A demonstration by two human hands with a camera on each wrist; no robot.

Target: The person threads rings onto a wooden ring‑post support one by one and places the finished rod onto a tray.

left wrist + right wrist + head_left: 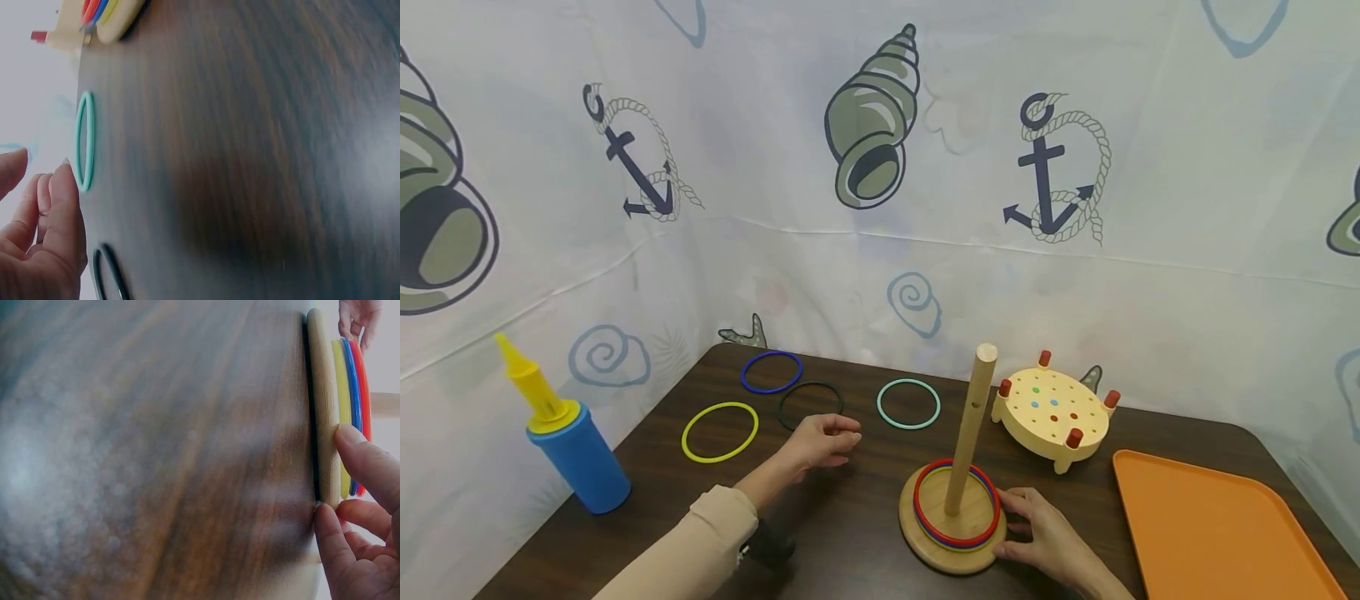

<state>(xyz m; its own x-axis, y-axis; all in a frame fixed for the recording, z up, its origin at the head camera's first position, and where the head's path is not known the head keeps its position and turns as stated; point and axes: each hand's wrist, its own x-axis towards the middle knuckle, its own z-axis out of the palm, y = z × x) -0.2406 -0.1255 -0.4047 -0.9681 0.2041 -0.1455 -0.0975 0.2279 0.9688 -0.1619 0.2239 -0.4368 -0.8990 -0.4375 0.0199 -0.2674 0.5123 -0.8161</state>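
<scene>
My right hand point(1047, 533) grips the rim of a round wooden base point(917, 542), thumb and fingers spread along its right edge. A tall wooden peg point(973, 417) rises from this ring stand. Stacked around the peg are a red ring point(360, 419), a blue ring point(355, 394) and a yellow ring point(340, 375). My left hand point(820, 443), its fingers loosely bent, holds nothing over the table left of the stand. Nearest to it are a dark ring point(781, 414), partly hidden behind the hand, and a turquoise ring point(908, 427).
Further left lie a yellow ring point(720, 459) and a blue ring point(771, 392). A blue hand pump point(583, 462) with a yellow nozzle stands at the left edge. Behind the stand is a cream pegboard point(1052, 408) with red-tipped legs; an orange tray point(1217, 533) lies at right.
</scene>
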